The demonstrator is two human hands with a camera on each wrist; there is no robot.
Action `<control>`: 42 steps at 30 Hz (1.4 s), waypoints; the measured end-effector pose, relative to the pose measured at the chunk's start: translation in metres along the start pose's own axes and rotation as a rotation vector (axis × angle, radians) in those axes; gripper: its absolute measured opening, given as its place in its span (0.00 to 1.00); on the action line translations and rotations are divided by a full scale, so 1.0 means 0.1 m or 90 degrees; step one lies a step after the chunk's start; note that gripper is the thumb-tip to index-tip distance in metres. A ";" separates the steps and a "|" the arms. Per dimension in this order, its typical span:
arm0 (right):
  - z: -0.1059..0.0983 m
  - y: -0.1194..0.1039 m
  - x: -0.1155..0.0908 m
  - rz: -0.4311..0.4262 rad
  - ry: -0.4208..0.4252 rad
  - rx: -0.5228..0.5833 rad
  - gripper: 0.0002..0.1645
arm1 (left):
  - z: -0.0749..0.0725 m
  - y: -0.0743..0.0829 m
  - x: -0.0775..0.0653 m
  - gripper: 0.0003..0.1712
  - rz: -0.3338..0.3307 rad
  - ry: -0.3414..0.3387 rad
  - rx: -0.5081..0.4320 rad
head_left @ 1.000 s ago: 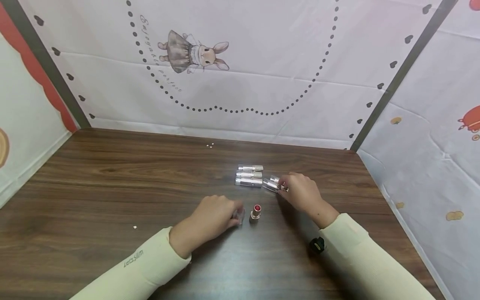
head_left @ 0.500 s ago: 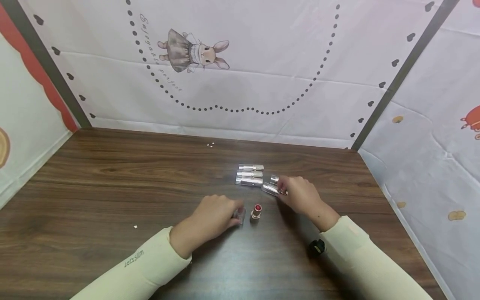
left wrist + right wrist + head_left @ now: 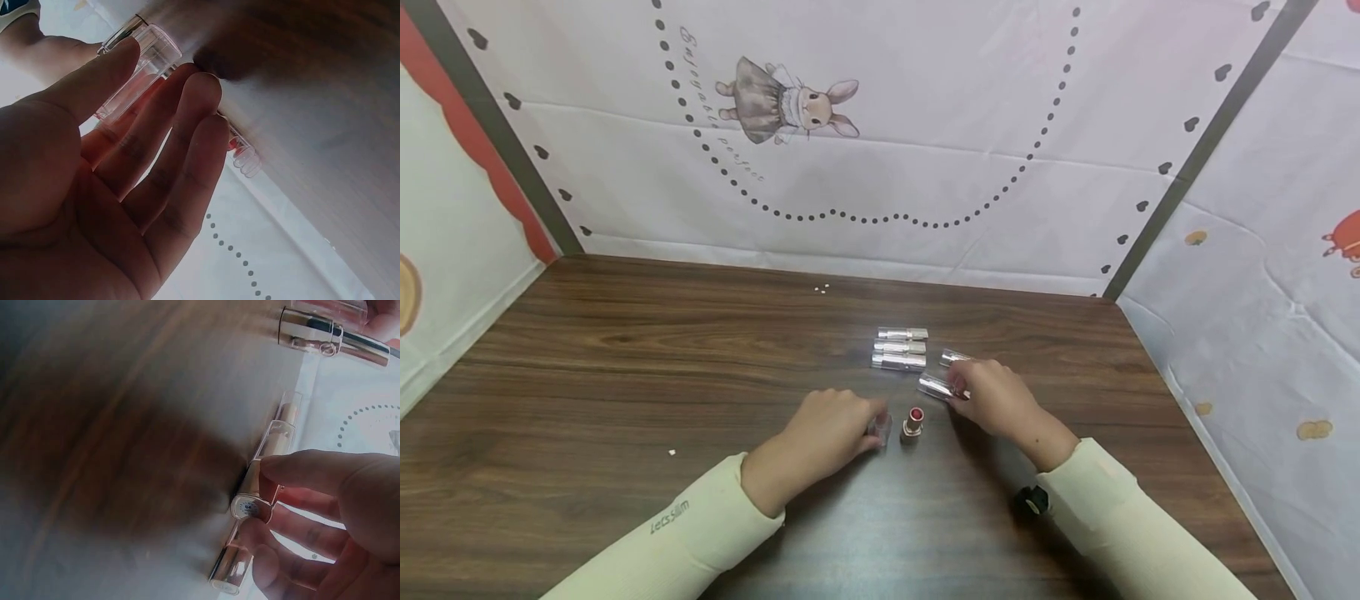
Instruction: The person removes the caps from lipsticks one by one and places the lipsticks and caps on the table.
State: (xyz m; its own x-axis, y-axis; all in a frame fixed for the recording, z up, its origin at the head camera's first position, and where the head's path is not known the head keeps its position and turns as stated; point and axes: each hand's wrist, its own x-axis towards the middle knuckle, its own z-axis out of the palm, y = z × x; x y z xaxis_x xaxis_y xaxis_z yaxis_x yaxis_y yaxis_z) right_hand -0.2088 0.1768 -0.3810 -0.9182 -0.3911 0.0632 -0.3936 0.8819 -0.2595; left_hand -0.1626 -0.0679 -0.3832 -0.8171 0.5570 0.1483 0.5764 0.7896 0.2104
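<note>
My left hand (image 3: 831, 437) pinches a clear lipstick cap (image 3: 147, 69) between thumb and fingers, low over the table. Just right of it an uncapped red lipstick (image 3: 913, 423) stands upright on its base. My right hand (image 3: 996, 396) grips the base end of a capped lipstick (image 3: 936, 387), whose clear end points left. In the right wrist view the round label on the base of that capped lipstick (image 3: 251, 507) shows between thumb and fingers. Another capped lipstick (image 3: 953, 357) lies just behind, partly hidden by the right hand.
Three capped lipsticks (image 3: 898, 347) lie side by side behind the upright one. Small white bits (image 3: 822, 289) dot the back of the brown wood table (image 3: 625, 358), and one white speck (image 3: 672, 452) is at left. A small black object (image 3: 1032, 500) is by the right sleeve.
My right hand has drawn its capped lipstick slightly toward me and left, away from the one behind it. The left hand and the upright lipstick stay nearly in place.
</note>
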 end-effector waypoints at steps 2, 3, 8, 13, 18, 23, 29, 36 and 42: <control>0.01 -0.01 0.00 -0.008 -0.013 0.002 0.07 | 0.00 0.00 0.00 0.11 -0.002 -0.004 0.000; 0.02 -0.02 0.00 -0.011 -0.019 0.003 0.07 | 0.00 0.00 0.01 0.11 -0.003 -0.004 0.000; 0.04 -0.06 0.01 -0.024 -0.035 0.006 0.05 | 0.00 0.01 0.01 0.11 -0.006 -0.008 0.004; 0.06 -0.08 0.02 -0.047 -0.032 0.013 0.06 | 0.00 0.01 0.01 0.12 -0.009 -0.006 0.008; 0.07 -0.11 0.04 -0.053 -0.041 0.025 0.06 | 0.00 0.01 0.01 0.12 -0.010 -0.009 0.009; 0.08 -0.11 0.06 -0.059 -0.027 0.028 0.07 | 0.00 0.01 0.01 0.12 -0.007 -0.010 0.005; 0.06 -0.09 0.02 -0.064 -0.009 0.035 0.10 | 0.00 0.01 0.01 0.12 -0.002 -0.009 0.003; 0.02 -0.09 -0.06 -0.070 -0.012 0.064 0.11 | 0.00 0.01 0.02 0.12 0.002 -0.005 0.015; -0.04 -0.12 -0.12 -0.064 0.002 0.075 0.16 | 0.00 0.01 0.01 0.13 -0.003 -0.004 0.018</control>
State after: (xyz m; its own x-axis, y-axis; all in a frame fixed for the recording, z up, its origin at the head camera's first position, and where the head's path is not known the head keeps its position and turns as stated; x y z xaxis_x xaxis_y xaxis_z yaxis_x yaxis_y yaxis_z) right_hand -0.1934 0.1722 -0.3744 -0.8746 -0.4748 0.0977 -0.4756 0.8015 -0.3625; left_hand -0.1628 -0.0666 -0.3824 -0.8198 0.5551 0.1409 0.5726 0.7989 0.1843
